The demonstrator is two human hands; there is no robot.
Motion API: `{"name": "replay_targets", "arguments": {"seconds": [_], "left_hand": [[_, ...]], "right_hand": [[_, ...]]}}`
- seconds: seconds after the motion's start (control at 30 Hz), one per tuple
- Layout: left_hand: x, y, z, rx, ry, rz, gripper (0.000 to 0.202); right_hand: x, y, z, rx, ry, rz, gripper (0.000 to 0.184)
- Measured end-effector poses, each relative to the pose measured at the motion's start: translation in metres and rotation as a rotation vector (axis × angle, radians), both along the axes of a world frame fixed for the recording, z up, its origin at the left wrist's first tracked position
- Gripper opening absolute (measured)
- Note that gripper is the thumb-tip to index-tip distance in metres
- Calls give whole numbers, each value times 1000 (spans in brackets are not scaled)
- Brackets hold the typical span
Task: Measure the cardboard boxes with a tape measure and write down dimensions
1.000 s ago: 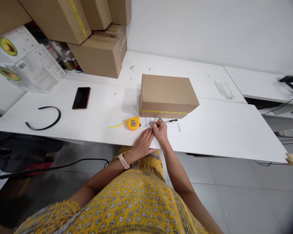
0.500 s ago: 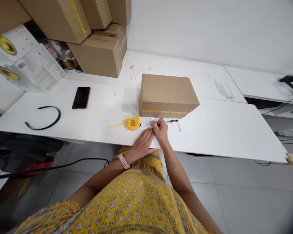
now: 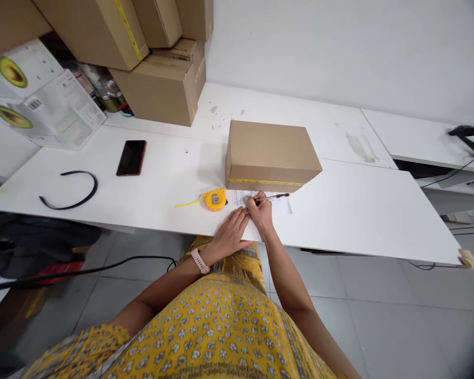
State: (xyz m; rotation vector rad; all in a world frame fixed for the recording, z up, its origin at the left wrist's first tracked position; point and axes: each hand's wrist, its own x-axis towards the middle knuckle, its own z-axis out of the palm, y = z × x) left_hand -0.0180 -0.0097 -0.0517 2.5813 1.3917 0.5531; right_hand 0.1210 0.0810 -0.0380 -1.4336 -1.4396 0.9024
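A pen [image 3: 274, 197] with a dark cap end is gripped in my right hand [image 3: 260, 211], its tip hidden by the fingers over a sheet of paper [image 3: 284, 206]. Rows of small marks cover the paper's left part. My left hand [image 3: 231, 230] lies flat at the table edge, fingers stretched out, their tips by the paper's lower corner and touching my right hand. Left of the paper rests a yellow tape measure [image 3: 215, 199] with a short length of tape drawn out. Just behind the paper stands a closed cardboard box [image 3: 274, 150] with yellow tape along its side.
A phone [image 3: 131, 158] and a black headband [image 3: 90, 190] lie on the white table [image 3: 363, 210] to the left. Stacked cardboard boxes [image 3: 154, 87] and white cartons with avocado pictures [image 3: 59, 108] stand at the back left. A black stand [image 3: 470, 138] is far right.
My view has shifted very slightly. Both hands, the pen, the paper and the box stay practically where they were.
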Motion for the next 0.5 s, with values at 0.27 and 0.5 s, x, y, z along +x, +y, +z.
{"name": "replay_targets", "arguments": {"seconds": [0.27,0.5], "left_hand": [[0,0,2,-8,6,-1,89],[1,0,0,7,4,-1,88]], "right_hand": [[0,0,-1,2,0,6,15],[0,0,-2,15,-14,6,16]]}}
